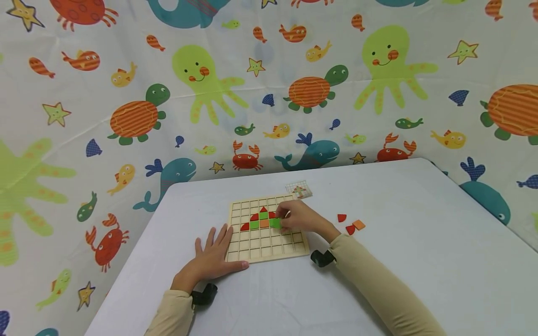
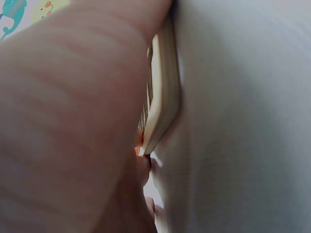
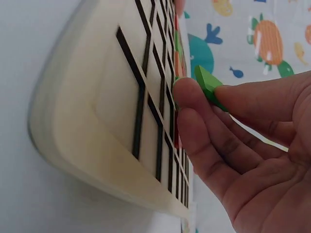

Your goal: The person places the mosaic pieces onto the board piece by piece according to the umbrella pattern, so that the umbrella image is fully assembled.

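Observation:
A wooden grid board [image 1: 275, 242] lies on the table, with red, green and orange pieces in its squares. Against its left edge and lower left corner rests my left hand [image 1: 210, 261], fingers spread and straight; in the left wrist view the hand [image 2: 68, 116] fills the left side beside the board's edge [image 2: 167, 82]. Over the right side of the pattern, my right hand [image 1: 300, 217] pinches something small. The right wrist view shows a green piece [image 3: 208, 83] between thumb and finger of that hand [image 3: 257, 160], just off the board [image 3: 116, 111].
Beyond the board lies a small pattern card [image 1: 299, 189]. Right of the board are two red pieces [image 1: 342, 218] and an orange square [image 1: 359, 225]. A cloth with sea animals [image 1: 260, 93] hangs behind the white table [image 1: 399, 224].

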The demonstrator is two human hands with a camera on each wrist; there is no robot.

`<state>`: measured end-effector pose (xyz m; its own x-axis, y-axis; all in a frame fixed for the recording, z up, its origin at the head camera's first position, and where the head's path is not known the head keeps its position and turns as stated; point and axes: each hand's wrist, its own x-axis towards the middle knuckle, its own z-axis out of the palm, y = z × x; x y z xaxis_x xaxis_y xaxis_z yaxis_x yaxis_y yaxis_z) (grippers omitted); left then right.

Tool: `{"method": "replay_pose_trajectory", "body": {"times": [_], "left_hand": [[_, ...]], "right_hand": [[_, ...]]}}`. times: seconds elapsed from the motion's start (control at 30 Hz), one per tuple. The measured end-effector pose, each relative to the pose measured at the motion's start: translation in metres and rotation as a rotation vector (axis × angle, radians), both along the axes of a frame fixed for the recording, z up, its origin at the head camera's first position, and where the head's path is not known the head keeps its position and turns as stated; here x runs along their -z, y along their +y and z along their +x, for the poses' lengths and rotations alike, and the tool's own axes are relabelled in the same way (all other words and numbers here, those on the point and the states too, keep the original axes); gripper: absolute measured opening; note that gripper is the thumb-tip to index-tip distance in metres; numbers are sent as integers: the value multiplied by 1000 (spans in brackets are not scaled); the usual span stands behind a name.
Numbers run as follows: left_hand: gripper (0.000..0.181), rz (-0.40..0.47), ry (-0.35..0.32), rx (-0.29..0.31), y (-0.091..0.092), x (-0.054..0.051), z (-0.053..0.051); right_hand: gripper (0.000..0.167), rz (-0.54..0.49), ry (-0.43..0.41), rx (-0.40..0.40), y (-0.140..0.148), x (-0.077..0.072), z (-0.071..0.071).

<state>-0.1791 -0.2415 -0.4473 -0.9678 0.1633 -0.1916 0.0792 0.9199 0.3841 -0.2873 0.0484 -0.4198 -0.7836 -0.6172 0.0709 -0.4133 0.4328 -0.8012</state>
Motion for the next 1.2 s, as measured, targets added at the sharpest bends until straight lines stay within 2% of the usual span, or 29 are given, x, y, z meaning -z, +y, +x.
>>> {"method": "replay_pose_trajectory", "body": {"times": [0.27,0.53,0.9,1.2], "left_hand": [[126,1,2,2,0,0,1],[126,1,4,5,-1,-1,1],[125,7,2,11,1,-3,3],[125,4,2,5,2,-4,5]], "right_hand": [[10,-40,70,21,-18,14,5],[7,-88,81,54,-27,16,12],[7,-25,101,81,-32,16,15],[5,16,153,51,-31,12,20]]}}
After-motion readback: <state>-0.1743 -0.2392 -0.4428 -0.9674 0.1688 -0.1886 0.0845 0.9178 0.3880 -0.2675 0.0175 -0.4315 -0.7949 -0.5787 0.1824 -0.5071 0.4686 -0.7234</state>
